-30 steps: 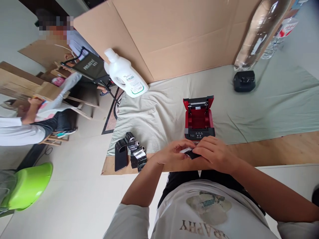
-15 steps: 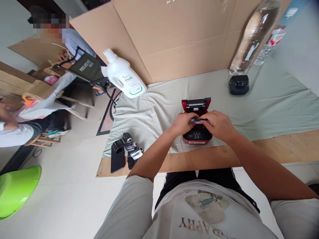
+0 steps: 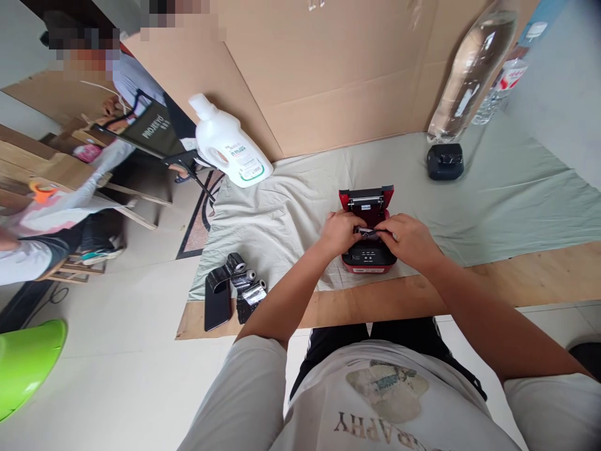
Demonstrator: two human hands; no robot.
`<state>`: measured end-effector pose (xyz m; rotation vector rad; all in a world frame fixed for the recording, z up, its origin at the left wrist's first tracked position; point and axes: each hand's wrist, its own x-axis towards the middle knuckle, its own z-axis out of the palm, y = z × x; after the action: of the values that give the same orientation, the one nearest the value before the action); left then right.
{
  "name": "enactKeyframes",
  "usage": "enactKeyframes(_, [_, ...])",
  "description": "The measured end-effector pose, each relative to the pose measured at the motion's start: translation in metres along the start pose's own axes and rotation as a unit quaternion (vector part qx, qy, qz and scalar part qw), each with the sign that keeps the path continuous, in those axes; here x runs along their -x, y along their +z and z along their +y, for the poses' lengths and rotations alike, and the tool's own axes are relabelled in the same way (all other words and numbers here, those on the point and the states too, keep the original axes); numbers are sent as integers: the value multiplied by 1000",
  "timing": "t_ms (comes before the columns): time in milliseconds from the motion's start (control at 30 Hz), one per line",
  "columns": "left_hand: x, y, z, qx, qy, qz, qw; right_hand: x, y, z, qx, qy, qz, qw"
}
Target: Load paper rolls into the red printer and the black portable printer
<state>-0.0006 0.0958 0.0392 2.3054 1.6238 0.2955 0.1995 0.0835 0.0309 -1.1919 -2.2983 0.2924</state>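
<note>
Your left hand (image 3: 339, 230) and right hand (image 3: 404, 238) together pinch a small dark roll (image 3: 367, 232) over the open red printer (image 3: 367, 230); 3 wrapped rolls (image 3: 248, 289) lie near left.

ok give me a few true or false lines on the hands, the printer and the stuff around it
1. Both hands, left hand and right hand, hold a small roll over the printer. True.
2. The printer's lid is shut. False: it stands open, red inside.
3. The white jug lies on the cloth left of the printer. True.
4. The phone sits right of the printer. False: it lies at the left, beside the black rolls.
5. The clear bottle is beyond the black box. True.
</note>
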Motion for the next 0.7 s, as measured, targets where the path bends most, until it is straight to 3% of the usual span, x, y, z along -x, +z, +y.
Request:
enactKeyframes(233, [-3,-4,12,-79,-21,-15,997,0,1,-7,16,-15,-12,1000])
enactKeyframes(467, [-2,-10,8,-28,1,-59,998,1,4,-7,20,-7,-15,1000])
enactKeyframes(700, [-11,-4,6,-123,52,-21,991,-1,9,-7,33,24,3,999])
